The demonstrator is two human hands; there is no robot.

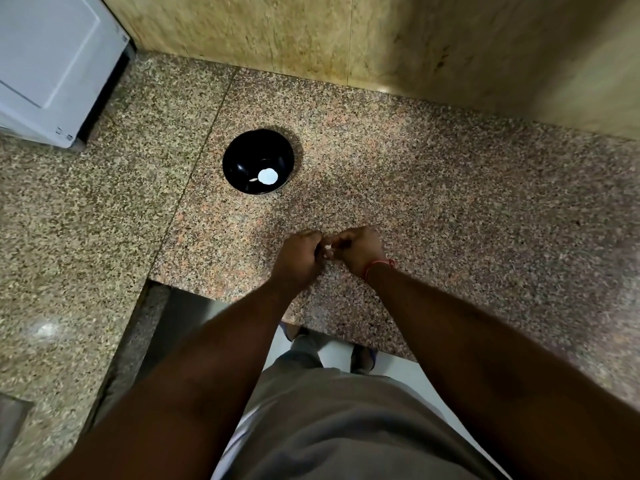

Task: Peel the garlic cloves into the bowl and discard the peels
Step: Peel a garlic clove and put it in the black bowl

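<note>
- Two hands, left hand (pixel 300 255) and right hand (pixel 360 249), meet above the speckled granite counter (pixel 450 202) near its front edge, fingers curled, pinching one small pale garlic clove (pixel 328 251) between them.
- One glossy black round bowl (pixel 258 161) sits farther back with bare counter all around, holding one white peeled piece (pixel 267 176).

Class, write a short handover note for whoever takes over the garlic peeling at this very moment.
Left hand and right hand: both pinch one small pale garlic clove between them, above the granite counter.
Black bowl: on the counter beyond the hands, holding white pieces, apparently peeled garlic.
Done: some garlic seems to be in the bowl.
Left: finish this clove, drop it in, discard peels.
</note>
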